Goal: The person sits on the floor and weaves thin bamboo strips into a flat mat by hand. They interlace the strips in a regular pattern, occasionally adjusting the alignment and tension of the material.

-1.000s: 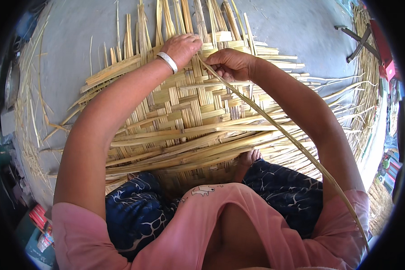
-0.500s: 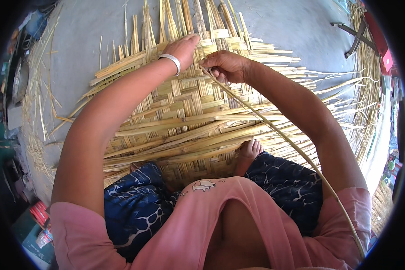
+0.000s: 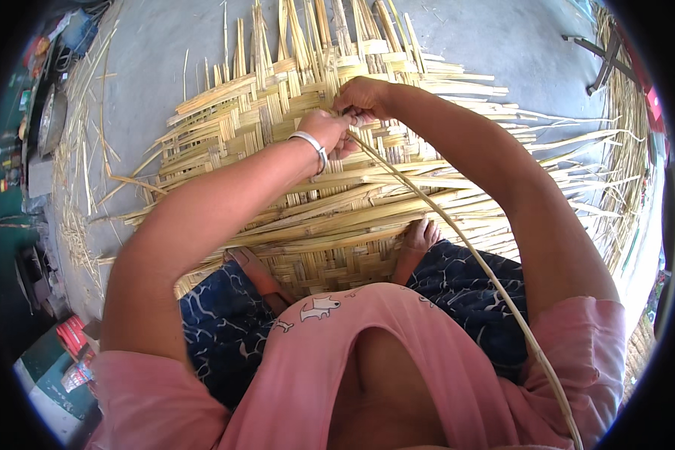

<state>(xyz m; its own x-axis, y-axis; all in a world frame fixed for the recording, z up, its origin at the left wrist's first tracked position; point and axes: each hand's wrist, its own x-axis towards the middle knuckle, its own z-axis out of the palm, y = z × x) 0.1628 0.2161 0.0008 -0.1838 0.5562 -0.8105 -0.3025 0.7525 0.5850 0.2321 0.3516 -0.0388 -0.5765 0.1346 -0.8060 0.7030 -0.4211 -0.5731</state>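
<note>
A long, thin split-cane strip [image 3: 457, 227] runs from between my hands down past my right forearm to the lower right edge. My left hand [image 3: 325, 133], with a pale bangle at its wrist, is closed with its fingertips at the upper end of the strip. Touching it on the far side, my right hand [image 3: 366, 99] is closed in a pinch on the same end. The exact grip is partly hidden where the fingers meet. Beneath both hands lies a partly woven cane mat [image 3: 266, 124], its loose ends sticking out at the far and right sides.
Several long loose canes [image 3: 315, 214] lie across the mat's near part. My bare feet [image 3: 421, 235] rest at its near edge. Scattered straw [image 3: 75, 217] lines the left, and a pile of canes [image 3: 622, 165] the right. A dark metal stand leg [image 3: 604, 64] stands at upper right.
My left hand has come back from the mat's far part toward me and now meets my right hand at the strip. The view has shifted slightly.
</note>
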